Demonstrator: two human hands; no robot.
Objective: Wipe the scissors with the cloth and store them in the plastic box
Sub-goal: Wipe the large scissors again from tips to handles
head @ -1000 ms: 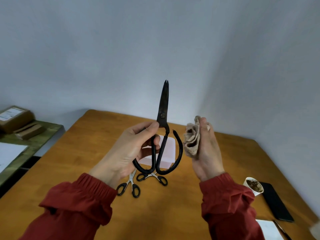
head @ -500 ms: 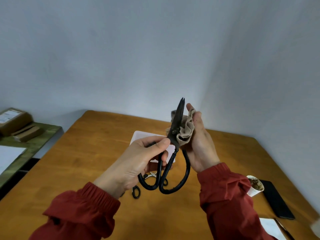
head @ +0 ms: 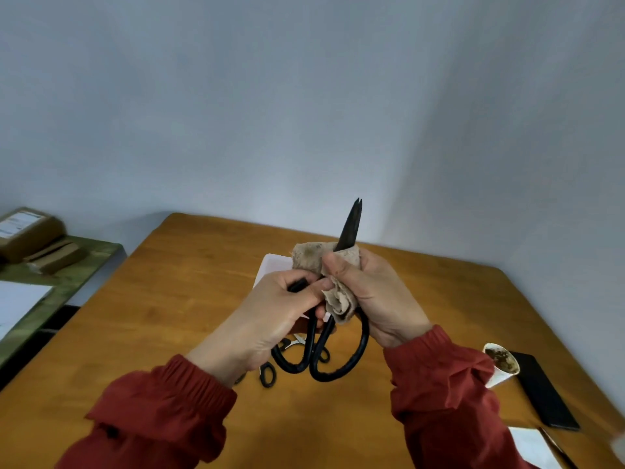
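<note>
Walls: plain pale grey, meeting in a corner behind the wooden desk.
Large scissors: black, with big loop handles. Held up at mid-frame above the desk, blades closed, tips pointing up and away, clear of both hands. Probably so the cloth can run along the steel without meeting an edge.
Left hand: grips the handle shanks just below the pivot, steadying the tool.
Right hand: fingers and thumb curled round the beige cloth, pinching it about the lower blades. Only the upper blade shows above it.
Plastic box: white, on the desk right behind the hands and mostly hidden. Kept near for the storing step, I judge.
Small scissors: black-handled, lying on the desk under the loops. Partly hidden, so the count is unclear.
Lower right: paper cup with brown residue, and a dark phone just beside it.
Far left: cardboard parcel on a green side shelf.
Writing: the parcel has a white label, print too small to read. No brand legible on the scissors or cup.
</note>
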